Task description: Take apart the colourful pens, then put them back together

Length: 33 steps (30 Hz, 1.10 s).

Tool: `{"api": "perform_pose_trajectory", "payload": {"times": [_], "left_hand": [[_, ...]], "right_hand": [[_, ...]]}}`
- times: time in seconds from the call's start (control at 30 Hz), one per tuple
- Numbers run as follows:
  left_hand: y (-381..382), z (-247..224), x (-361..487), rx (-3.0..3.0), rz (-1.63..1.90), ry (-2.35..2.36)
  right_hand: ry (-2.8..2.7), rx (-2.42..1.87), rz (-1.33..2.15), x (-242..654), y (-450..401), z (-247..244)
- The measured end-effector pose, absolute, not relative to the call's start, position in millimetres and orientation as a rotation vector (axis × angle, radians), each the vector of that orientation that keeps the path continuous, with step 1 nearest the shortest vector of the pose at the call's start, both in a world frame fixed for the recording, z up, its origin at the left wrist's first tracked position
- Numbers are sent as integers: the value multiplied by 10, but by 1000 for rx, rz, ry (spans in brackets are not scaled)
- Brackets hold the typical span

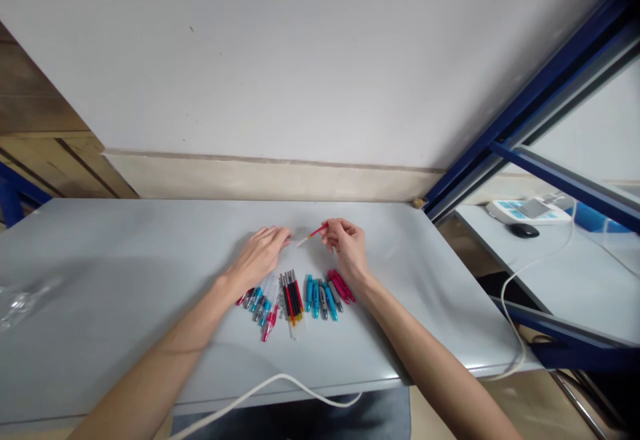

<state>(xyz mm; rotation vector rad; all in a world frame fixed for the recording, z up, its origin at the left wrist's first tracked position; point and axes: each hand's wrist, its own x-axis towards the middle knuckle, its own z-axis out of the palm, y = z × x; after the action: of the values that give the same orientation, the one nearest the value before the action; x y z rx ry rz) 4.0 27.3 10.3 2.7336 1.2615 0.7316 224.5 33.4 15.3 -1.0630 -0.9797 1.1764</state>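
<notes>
Pinching a red pen (316, 231) narrowly, the right hand (347, 247) could lose it; the empty left hand (260, 257) could knock the fanned pens (295, 297).

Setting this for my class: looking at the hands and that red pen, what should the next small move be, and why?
Probably the left hand should take the pale end of the red pen. The right hand pinches the pen's red end, leaving the pale end free, and the left hand sits just beside it, above the fanned row of pens.
</notes>
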Motion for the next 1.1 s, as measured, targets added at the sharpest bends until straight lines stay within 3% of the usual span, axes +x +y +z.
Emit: {"api": "perform_pose_trajectory", "payload": {"times": [0.3, 0.6, 1.1], "left_hand": [[290, 89, 28, 2746, 720, 1234], [254, 125, 56, 2716, 763, 1232], [165, 176, 103, 2762, 593, 1307]], "right_hand": [[-1105, -1051, 1087, 2225, 282, 186], [-1313, -955, 1246, 2128, 176, 155], [-1625, -1149, 988, 2121, 146, 171]]}}
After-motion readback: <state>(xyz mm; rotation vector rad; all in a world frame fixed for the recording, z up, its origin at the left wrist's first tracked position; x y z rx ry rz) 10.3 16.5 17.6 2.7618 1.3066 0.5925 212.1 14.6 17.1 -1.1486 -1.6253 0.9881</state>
